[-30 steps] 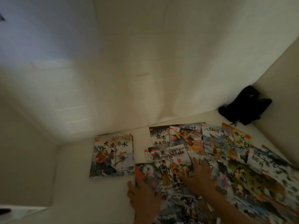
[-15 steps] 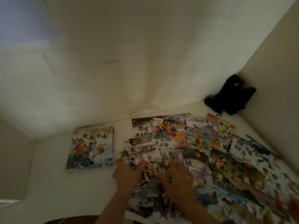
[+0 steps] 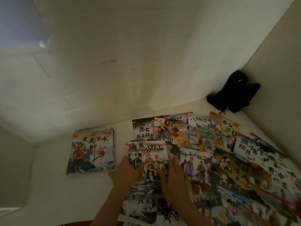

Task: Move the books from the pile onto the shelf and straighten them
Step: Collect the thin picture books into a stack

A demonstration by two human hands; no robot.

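Note:
Several thin picture books lie spread and overlapping across the white shelf (image 3: 53, 190), filling its right half. One book with an old man in orange on its cover (image 3: 147, 154) lies on top at the pile's left edge. My left hand (image 3: 125, 174) grips that book's left edge, and my right hand (image 3: 175, 176) presses flat on its right edge. Apart from the pile, at the left, a small neat stack of books (image 3: 92, 152) lies flat, topped by a cover with two figures by water.
A black object (image 3: 234, 92) sits in the back right corner against the walls. White walls close the shelf at the back (image 3: 130, 62), left and right (image 3: 280, 79). Bare shelf surface lies left of and in front of the small stack.
Both hands have shifted left onto the orange-figure book and taken hold of its two edges. The view has swung, so the books sit further left and larger.

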